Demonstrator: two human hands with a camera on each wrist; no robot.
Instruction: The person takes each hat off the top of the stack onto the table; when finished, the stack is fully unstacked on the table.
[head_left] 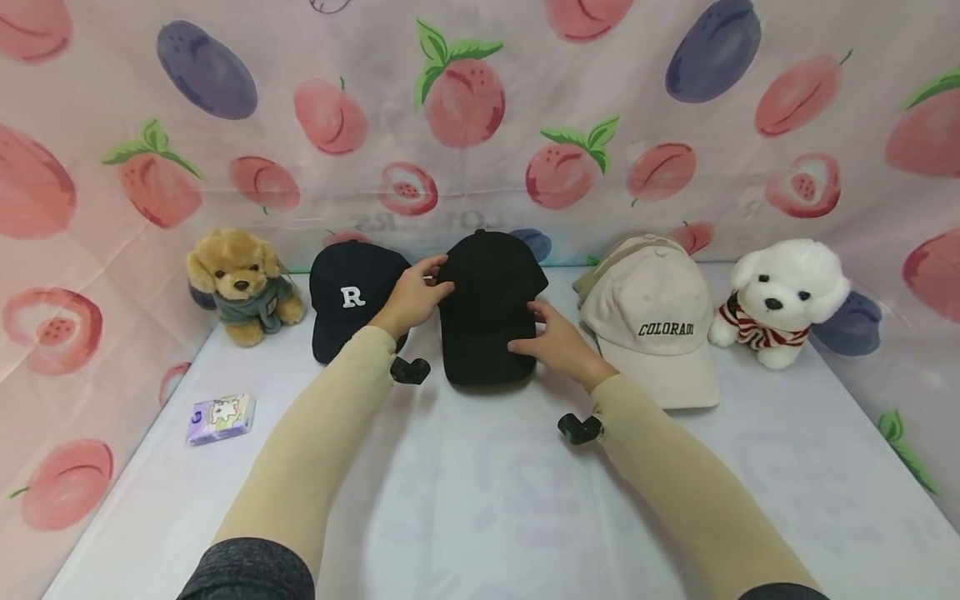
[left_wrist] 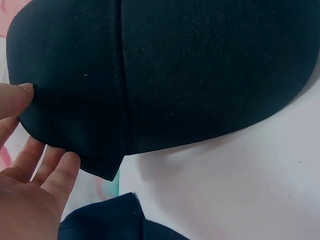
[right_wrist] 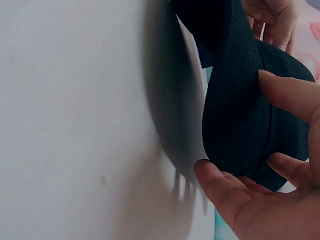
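Note:
A plain black baseball cap [head_left: 491, 300] stands at the middle back, crown up and brim toward me. My left hand [head_left: 416, 293] holds the left side of its crown. In the left wrist view the thumb lies on the front of the cloth, with the fingers [left_wrist: 62, 172] along the edge. On the other side my right hand [head_left: 558, 342] grips the cap near where the brim joins the crown. The right wrist view has its thumb [right_wrist: 287, 97] on the cap's face and the fingers at the edge. Beneath the brim, a shadow falls on the white surface.
Left of the black cap is a navy cap [head_left: 352, 329] with a white R. Cream caps [head_left: 652, 308], the front one reading COLORADO, stand right. A brown plush dog [head_left: 243, 283] and a white plush dog [head_left: 783, 287] flank the row. A tissue pack [head_left: 221, 419] lies front left.

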